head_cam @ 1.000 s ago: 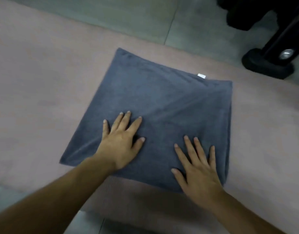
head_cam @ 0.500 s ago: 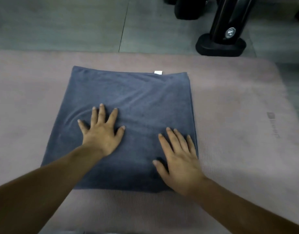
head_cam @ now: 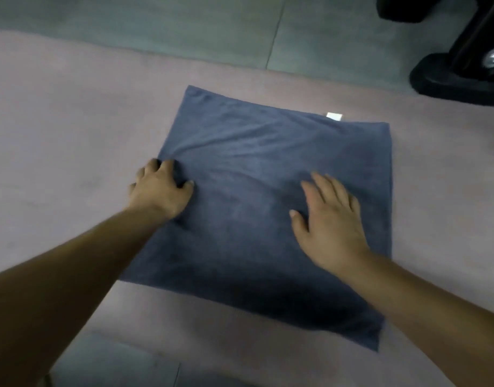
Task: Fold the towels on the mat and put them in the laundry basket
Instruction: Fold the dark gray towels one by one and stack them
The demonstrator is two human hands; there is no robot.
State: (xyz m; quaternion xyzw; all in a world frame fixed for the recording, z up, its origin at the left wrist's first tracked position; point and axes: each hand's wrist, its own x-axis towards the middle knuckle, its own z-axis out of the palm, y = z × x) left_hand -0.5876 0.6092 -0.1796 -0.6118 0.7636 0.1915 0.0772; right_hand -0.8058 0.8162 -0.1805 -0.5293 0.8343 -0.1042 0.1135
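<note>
A folded blue-grey towel (head_cam: pixel 257 213) lies roughly square on the pink mat (head_cam: pixel 72 135), with a small white label (head_cam: pixel 334 116) at its far edge. My left hand (head_cam: pixel 160 188) is at the towel's left edge, fingers curled and pinching the cloth, which wrinkles toward it. Flat on the right half of the towel rests my right hand (head_cam: pixel 328 219), fingers together and extended. No laundry basket is in view.
Grey tiled floor (head_cam: pixel 184 26) lies beyond the mat's far edge and shows again at the near edge. A black stand base (head_cam: pixel 452 79) with a metal bolt sits on the floor at the upper right.
My left hand slid from the middle of the towel to its left edge and curled onto the cloth. My right hand stayed flat. The head camera shifted.
</note>
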